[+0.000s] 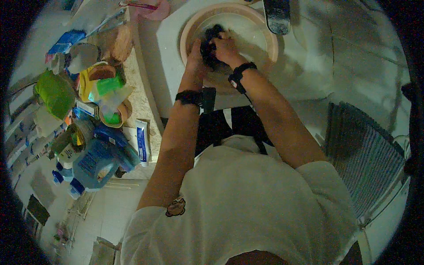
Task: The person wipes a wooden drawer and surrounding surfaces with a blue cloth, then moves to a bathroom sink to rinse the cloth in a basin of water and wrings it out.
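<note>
A round, pale pink basin (272, 43) with cloudy liquid in it stands in front of me at the top of the view. Over its left half, my left hand (197, 54) grips the left side of a wet-looking black cloth (209, 46). My right hand (227, 48) is closed on the same cloth from the right, close beside my left. Both wrists bear black straps with small devices. The fingertips are partly hidden by the cloth and blurred, and the underside of the cloth is out of sight.
On a ledge (145, 89) at left lie a white-and-blue tube (142, 142), a blue translucent jug (94, 164), a green pouch (54, 94) and several containers. A dark, rounded object (278, 18) juts in beside the basin's upper right rim. A ribbed grey panel (362, 159) stands at right.
</note>
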`<state>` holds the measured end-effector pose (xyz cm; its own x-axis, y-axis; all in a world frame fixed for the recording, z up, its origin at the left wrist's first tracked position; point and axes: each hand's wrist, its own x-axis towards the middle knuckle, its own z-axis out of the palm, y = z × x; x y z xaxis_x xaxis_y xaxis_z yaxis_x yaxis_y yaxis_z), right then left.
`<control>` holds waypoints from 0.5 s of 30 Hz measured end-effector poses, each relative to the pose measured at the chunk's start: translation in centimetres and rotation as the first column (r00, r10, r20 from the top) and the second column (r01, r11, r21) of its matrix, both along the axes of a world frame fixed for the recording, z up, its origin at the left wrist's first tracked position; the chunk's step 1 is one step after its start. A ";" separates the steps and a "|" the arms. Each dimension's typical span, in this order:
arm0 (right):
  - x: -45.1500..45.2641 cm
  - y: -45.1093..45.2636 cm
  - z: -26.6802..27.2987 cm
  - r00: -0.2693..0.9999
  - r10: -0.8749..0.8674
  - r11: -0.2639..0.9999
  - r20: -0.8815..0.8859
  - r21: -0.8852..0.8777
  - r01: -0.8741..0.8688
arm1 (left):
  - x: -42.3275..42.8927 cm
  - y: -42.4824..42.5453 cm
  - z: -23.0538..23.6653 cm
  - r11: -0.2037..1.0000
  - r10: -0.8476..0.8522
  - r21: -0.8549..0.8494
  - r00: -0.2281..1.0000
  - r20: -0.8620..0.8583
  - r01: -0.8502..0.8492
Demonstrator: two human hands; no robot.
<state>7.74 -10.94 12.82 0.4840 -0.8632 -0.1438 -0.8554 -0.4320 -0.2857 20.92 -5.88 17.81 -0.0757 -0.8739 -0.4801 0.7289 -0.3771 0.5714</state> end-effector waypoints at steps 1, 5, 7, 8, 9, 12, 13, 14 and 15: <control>0.1 0.6 0.3 0.968 -0.114 0.984 0.225 0.157 0.080 | -0.3 -0.1 0.1 0.992 0.002 0.126 0.990 -0.141 0.016; 0.4 4.3 3.9 0.538 -0.510 0.803 0.671 0.596 0.018 | -1.3 0.2 0.4 0.950 0.158 0.287 0.982 -0.103 -0.123; 0.8 5.9 6.2 0.485 -0.492 0.847 0.723 0.526 0.076 | -1.8 0.1 0.4 0.893 0.259 0.393 0.965 -0.053 -0.218; 1.0 5.9 7.0 0.572 -0.443 0.883 0.691 0.446 0.145 | -2.0 0.1 0.4 0.906 0.177 0.388 0.984 0.019 -0.171; 1.0 5.7 7.6 0.656 -0.386 0.913 0.648 0.368 0.174 | -2.0 -0.1 0.3 0.906 0.103 0.403 0.991 0.090 -0.131; 0.1 2.1 7.5 0.879 -0.311 0.948 0.361 0.190 0.257 | -1.5 -0.2 -0.5 0.963 -0.036 0.263 0.948 0.315 -0.051; -0.6 0.6 6.8 0.917 -0.255 0.966 0.306 0.126 0.226 | -1.1 -0.1 -0.9 0.993 -0.034 0.118 0.921 0.387 -0.013; -1.1 -0.4 5.9 0.891 -0.309 0.951 0.332 0.091 0.296 | -0.4 -0.2 -1.4 0.996 -0.091 0.062 0.901 0.424 0.071; -1.5 -1.0 4.8 0.861 -0.347 0.933 0.371 0.048 0.356 | 0.1 0.0 -1.9 0.988 -0.147 0.102 0.887 0.439 0.113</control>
<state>6.21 -11.94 17.66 0.1619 -0.9868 0.0044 -0.7869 -0.1318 -0.6028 21.06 -5.91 15.89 0.0496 -0.8328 -0.5514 0.3474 -0.5032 0.7913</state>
